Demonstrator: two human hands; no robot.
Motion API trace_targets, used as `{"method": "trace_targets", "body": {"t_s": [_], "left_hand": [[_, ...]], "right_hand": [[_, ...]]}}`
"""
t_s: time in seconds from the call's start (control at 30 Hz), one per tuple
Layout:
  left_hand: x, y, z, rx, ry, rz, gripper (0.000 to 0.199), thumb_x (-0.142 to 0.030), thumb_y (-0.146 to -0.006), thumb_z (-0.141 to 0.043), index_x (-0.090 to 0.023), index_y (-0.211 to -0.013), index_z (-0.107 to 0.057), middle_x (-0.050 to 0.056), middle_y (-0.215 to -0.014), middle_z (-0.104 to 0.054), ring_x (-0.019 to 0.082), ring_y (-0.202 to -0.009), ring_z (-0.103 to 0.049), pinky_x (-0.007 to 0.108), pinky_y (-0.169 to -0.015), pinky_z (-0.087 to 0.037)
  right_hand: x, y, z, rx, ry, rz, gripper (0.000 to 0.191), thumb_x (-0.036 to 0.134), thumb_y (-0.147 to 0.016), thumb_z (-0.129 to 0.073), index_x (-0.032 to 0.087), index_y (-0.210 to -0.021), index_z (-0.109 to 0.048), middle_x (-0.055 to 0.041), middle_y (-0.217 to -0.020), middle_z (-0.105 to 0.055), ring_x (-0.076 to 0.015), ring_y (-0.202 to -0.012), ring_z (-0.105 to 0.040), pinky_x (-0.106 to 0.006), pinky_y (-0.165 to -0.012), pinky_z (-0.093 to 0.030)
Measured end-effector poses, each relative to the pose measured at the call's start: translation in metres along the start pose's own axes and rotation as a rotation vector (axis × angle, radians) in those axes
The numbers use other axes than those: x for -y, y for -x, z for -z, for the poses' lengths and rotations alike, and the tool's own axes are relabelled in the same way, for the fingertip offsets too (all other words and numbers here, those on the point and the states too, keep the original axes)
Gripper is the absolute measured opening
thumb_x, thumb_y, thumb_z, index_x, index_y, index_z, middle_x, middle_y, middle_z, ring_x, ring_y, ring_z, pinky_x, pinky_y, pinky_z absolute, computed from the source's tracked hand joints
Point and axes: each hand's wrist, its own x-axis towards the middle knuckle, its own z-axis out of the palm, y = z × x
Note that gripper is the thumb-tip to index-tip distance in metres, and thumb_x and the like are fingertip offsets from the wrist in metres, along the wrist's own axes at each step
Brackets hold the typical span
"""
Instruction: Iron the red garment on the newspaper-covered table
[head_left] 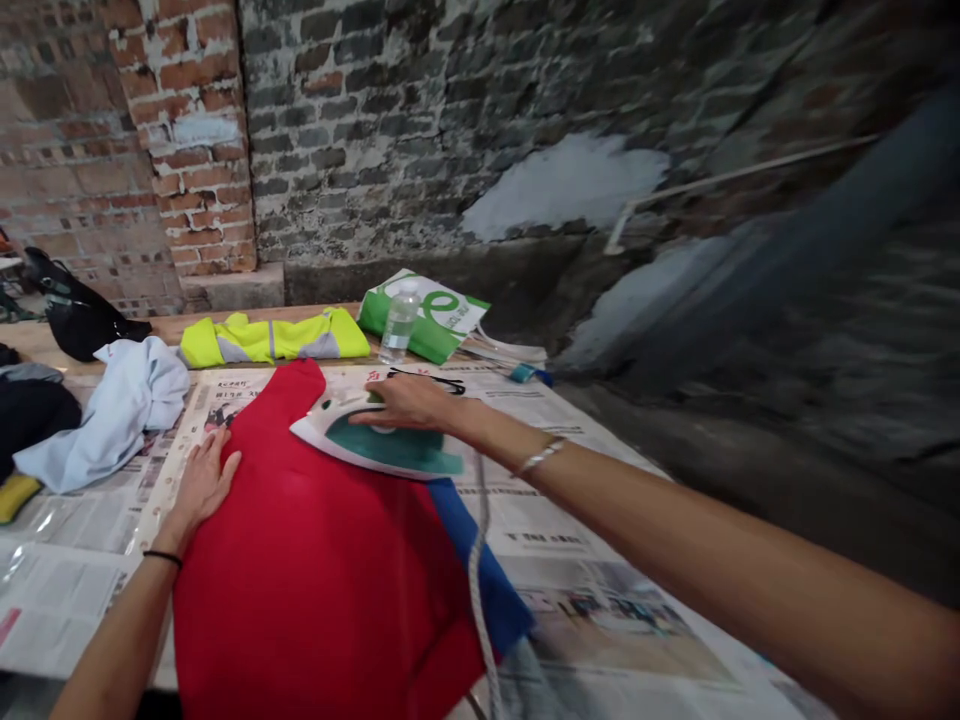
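The person's right hand [412, 400] is grasping the handle of an iron [405, 455], which lies at the right margin of the red cloth [315, 570]. This cloth stretches from the near edge of the worktop [166, 326] towards its far edge, over newspapers [600, 520]. The left hand [201, 480] is flat, with loose fingers, gripping nothing, at the cloth's left margin. Along the far edge are a yellow garment [281, 340] and a bottle [400, 325].
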Motion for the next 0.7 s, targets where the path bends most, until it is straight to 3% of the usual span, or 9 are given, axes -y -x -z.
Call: {"method": "trace_targets", "body": {"t_s": [0.17, 0.3, 0.4, 0.47, 0.53, 0.63, 0.7], "left_hand": [[0.002, 0.002, -0.002, -0.001, -0.017, -0.008, 0.070, -0.051, -0.101, -0.046, -0.017, -0.162, -0.036, 0.015, -0.165, -0.048, 0.031, -0.157, -0.039, 0.052, -0.130, -0.027], [-0.003, -0.002, 0.002, 0.011, -0.067, -0.002, 0.071, -0.047, -0.099, -0.053, -0.018, -0.162, -0.038, 0.015, -0.164, -0.049, 0.034, -0.156, -0.039, 0.057, -0.130, -0.026], [-0.028, 0.005, 0.011, 0.014, -0.154, -0.029, 0.063, -0.038, -0.098, -0.053, -0.019, -0.158, -0.047, 0.016, -0.165, -0.047, 0.037, -0.160, -0.030, 0.066, -0.131, -0.013], [-0.055, 0.025, 0.014, 0.073, -0.159, -0.188, 0.056, -0.038, -0.100, -0.051, -0.022, -0.154, -0.053, 0.014, -0.168, -0.042, 0.036, -0.162, -0.025, 0.067, -0.132, -0.006], [-0.085, 0.060, 0.011, 0.213, -0.061, -0.413, 0.058, -0.050, -0.101, -0.053, -0.030, -0.155, -0.053, 0.008, -0.171, -0.038, 0.033, -0.163, -0.023, 0.065, -0.133, -0.009], [-0.118, 0.124, -0.003, 0.437, 0.066, -0.660, 0.084, -0.069, -0.091, -0.063, -0.036, -0.164, -0.037, 0.008, -0.173, -0.032, 0.033, -0.163, -0.021, 0.061, -0.133, -0.016], [-0.126, 0.159, -0.011, 0.480, 0.079, -0.701, 0.096, -0.071, -0.088, -0.067, -0.037, -0.167, -0.025, 0.008, -0.175, -0.028, 0.035, -0.163, -0.018, 0.064, -0.132, -0.017]], "right_hand": [[-0.036, 0.043, -0.014, 0.053, -0.046, -0.264, 0.063, 0.075, -0.095, -0.057, 0.018, -0.113, -0.076, -0.0196, -0.106, -0.080, -0.0356, -0.103, -0.076, -0.036, -0.081, -0.054], [-0.037, 0.074, -0.022, 0.061, -0.061, -0.334, 0.068, 0.078, -0.094, -0.054, 0.017, -0.116, -0.075, -0.0203, -0.104, -0.080, -0.0377, -0.104, -0.076, -0.038, -0.081, -0.054], [-0.033, 0.090, -0.025, 0.043, -0.086, -0.366, 0.070, 0.080, -0.093, -0.053, 0.018, -0.116, -0.076, -0.0214, -0.103, -0.080, -0.0388, -0.105, -0.076, -0.038, -0.079, -0.054], [-0.032, 0.097, -0.027, 0.035, -0.112, -0.373, 0.069, 0.078, -0.093, -0.055, 0.018, -0.120, -0.076, -0.0210, -0.105, -0.080, -0.0383, -0.105, -0.076, -0.037, -0.079, -0.054], [-0.032, 0.104, -0.028, 0.029, -0.136, -0.356, 0.066, 0.075, -0.094, -0.056, 0.021, -0.127, -0.074, -0.0191, -0.109, -0.081, -0.0373, -0.106, -0.076, -0.037, -0.081, -0.054], [-0.034, 0.114, -0.029, 0.007, -0.159, -0.311, 0.061, 0.072, -0.093, -0.060, 0.026, -0.130, -0.074, -0.0149, -0.111, -0.081, -0.0362, -0.105, -0.076, -0.036, -0.081, -0.054], [-0.035, 0.120, -0.030, 0.000, -0.161, -0.274, 0.059, 0.072, -0.091, -0.062, 0.028, -0.127, -0.076, -0.0126, -0.105, -0.082, -0.0358, -0.101, -0.077, -0.035, -0.079, -0.054]]}}
